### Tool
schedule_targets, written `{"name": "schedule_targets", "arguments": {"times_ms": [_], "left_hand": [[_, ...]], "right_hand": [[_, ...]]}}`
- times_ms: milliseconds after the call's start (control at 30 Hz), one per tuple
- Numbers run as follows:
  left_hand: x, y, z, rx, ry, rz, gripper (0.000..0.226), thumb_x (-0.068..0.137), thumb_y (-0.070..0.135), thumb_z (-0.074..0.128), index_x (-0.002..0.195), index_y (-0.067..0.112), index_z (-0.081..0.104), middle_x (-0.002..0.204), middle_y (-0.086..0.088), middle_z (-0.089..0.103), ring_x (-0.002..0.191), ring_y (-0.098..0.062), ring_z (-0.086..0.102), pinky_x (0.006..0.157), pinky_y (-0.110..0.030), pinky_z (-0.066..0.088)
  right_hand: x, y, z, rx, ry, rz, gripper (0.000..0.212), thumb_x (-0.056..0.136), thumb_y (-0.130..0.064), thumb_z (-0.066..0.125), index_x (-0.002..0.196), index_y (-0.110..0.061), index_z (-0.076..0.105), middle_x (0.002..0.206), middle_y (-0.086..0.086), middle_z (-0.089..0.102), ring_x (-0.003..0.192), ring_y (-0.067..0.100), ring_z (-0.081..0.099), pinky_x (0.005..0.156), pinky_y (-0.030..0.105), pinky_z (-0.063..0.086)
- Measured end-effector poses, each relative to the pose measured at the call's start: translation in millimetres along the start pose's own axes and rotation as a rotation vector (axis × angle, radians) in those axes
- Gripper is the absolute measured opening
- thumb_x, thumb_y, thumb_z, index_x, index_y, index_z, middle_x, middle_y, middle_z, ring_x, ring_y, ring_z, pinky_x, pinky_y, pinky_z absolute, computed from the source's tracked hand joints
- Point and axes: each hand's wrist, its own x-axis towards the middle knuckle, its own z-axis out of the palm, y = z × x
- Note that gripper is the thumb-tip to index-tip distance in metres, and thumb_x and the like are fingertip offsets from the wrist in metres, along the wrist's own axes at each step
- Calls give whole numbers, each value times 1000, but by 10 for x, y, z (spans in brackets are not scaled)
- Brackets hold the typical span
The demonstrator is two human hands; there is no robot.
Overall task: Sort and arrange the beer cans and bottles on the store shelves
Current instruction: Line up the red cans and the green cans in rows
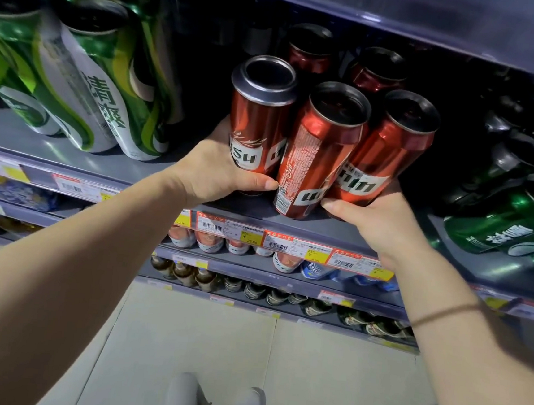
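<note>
Three tall red beer cans stand in a front row on the grey shelf (165, 174). My left hand (216, 172) grips the left red can (260, 117) near its base, thumb across the front. My right hand (377, 218) grips the right red can (389, 155) from below and the side, its thumb lying by the foot of the middle red can (318, 155). The middle can stands between them, touching both. Two more red cans (311, 52) stand behind in the dark.
Green and white cans (86, 73) fill the shelf's left side. Dark green cans (511, 204) crowd the right side. Price tags (275, 240) line the shelf edge. Lower shelves hold more cans and brown bottles (188, 273). The upper shelf (404, 17) hangs close above.
</note>
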Motion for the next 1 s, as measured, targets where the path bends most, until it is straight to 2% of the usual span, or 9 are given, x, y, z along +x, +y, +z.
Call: {"name": "schedule_targets", "arguments": {"times_ms": [100,167,300,400,467,633,700,833,1000], "left_hand": [[-9,3,10,8,17,-10,82,57,23,85,130,3,54,113,2,70,105,-5,65,86,-16,50],[-41,-4,43,57,33,-9,72,59,23,85,123,3,60,110,3,71,102,-2,65,88,-15,49],[-103,-22,64,153,101,-19,56,62,17,88,113,7,66,97,13,70,88,9,65,75,-4,46],[-116,-25,30,208,118,-55,54,63,16,90,112,10,66,95,11,71,85,9,65,71,-3,46],[-138,-36,25,258,130,-57,55,63,18,91,112,14,66,95,11,71,85,10,64,73,-5,47],[-220,-144,12,310,330,-38,75,60,26,92,120,23,48,96,26,53,81,34,44,67,9,32],[-204,-161,15,310,355,-41,77,59,29,92,122,22,49,97,24,56,86,27,50,71,6,34],[-101,-179,42,279,383,-60,73,61,32,91,124,20,55,108,12,67,100,-2,62,86,-16,45],[-113,-135,98,244,386,-55,69,61,27,92,118,21,54,101,19,63,93,8,60,82,-8,43]], "right_hand": [[26,-60,3,-16,-22,28,53,65,-19,87,112,-24,65,92,-19,73,84,-4,67,66,11,50],[14,-92,8,-33,-14,60,51,65,-21,87,112,-23,66,92,-17,73,83,-4,67,69,15,47],[-141,-103,-5,-177,113,85,61,59,-37,88,109,-22,56,97,-16,64,86,2,59,67,19,41],[-258,-152,67,-253,158,129,78,52,-52,86,108,-30,37,104,-15,48,95,7,49,78,27,39],[-297,-217,181,-232,199,150,84,50,-57,84,113,-32,34,112,-14,47,105,12,48,85,33,42],[-330,-284,352,-262,369,145,78,53,-61,81,104,-34,29,105,-12,46,111,22,53,95,47,45],[-309,-274,369,-263,397,140,78,54,-60,81,108,-31,33,104,-12,45,111,23,54,95,46,46],[-272,-225,368,-258,432,114,87,56,-54,83,123,-23,39,114,-7,49,111,20,52,86,34,42],[-284,-135,240,-304,421,159,80,61,-44,84,121,-17,39,123,2,52,111,24,53,83,34,42]]}}
